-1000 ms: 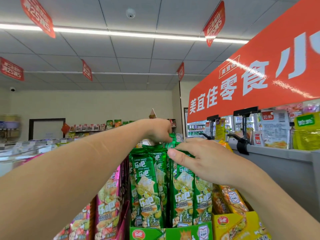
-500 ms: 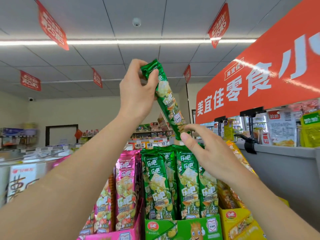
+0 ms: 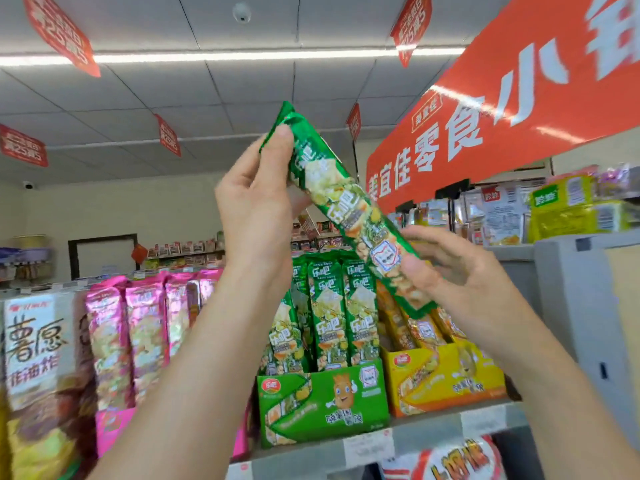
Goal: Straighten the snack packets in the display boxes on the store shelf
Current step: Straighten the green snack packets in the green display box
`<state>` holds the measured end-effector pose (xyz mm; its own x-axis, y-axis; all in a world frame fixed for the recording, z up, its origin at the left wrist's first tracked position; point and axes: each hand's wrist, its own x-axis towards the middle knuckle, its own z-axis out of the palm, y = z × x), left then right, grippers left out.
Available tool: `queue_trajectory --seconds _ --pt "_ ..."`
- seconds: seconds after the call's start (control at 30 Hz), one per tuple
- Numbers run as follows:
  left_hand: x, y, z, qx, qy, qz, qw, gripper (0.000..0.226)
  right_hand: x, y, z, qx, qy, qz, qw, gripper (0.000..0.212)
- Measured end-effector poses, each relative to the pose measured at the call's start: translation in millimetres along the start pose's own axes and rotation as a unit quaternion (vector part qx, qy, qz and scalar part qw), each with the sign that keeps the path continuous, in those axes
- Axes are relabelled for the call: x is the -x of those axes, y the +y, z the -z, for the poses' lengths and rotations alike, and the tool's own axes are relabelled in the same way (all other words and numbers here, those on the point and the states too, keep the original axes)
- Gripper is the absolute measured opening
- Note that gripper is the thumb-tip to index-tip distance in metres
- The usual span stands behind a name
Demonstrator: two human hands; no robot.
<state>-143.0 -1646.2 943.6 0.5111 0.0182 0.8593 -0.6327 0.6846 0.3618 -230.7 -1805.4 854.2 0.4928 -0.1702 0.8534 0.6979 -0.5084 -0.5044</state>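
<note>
Now the top seal of the green packet (image 3: 349, 209) is pinched by the left hand (image 3: 256, 209), and the long pack is held slanted above the green display box (image 3: 322, 400). Light, slick film and brittle contents are judged likely, so the sealed ends are favoured. Its lower end is gripped by the right hand (image 3: 450, 282).

One wide-angle camera sat on the person's head, the only view; it faced forward and tilted upward, so the ceiling (image 3: 156, 98) filled the top half; both forearms ran up from the bottom edge; the left hand (image 3: 256, 209) and right hand (image 3: 450, 275), holding a green snack packet (image 3: 346, 209), were close to the lens; the green display box (image 3: 322, 400) on the shelf (image 3: 433, 434) stood just beyond; the back wall (image 3: 121, 209) lay well off.
</note>
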Motion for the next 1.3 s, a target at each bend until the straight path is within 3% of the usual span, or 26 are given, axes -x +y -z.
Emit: queue_trajectory --seconds 0.13,0.23,0.4,0.5,0.6,0.8,1.0,1.13,1.3 --pt "37 -14 -16 0.063 0.033 0.123 0.990 0.014 56 4 0 -0.056 -0.023 -0.049 0.997 0.029" --pt "66 -23 -23 0.144 0.028 0.203 0.968 0.030 93 7 -3 -0.081 -0.027 -0.085 0.993 0.027" --pt "119 -34 -21 0.261 0.052 0.258 0.929 0.041 138 19 6 -0.054 -0.024 -0.097 0.994 0.033" --pt "148 -39 -20 0.271 0.089 0.289 0.914 0.042 161 21 18 -0.051 -0.036 -0.118 0.991 0.035" --pt "170 -43 -20 0.244 0.114 0.286 0.920 0.029 179 22 28 -0.065 -0.056 -0.165 0.982 0.041" --pt "200 -44 -24 0.157 0.104 0.190 0.964 0.015 200 20 41 -0.079 -0.055 -0.182 0.979 0.030" --pt "216 -39 -22 0.156 0.098 0.223 0.957 0.019 213 17 47 -0.057 -0.042 -0.158 0.985 0.031" --pt "230 -40 -31 0.149 0.112 0.197 0.963 0.012 221 14 50 -0.043 -0.044 -0.169 0.984 0.034" --pt "243 -39 -42 0.104 0.123 0.235 0.958 0.038 227 11 54 -0.025 -0.026 -0.167 0.985 0.034"
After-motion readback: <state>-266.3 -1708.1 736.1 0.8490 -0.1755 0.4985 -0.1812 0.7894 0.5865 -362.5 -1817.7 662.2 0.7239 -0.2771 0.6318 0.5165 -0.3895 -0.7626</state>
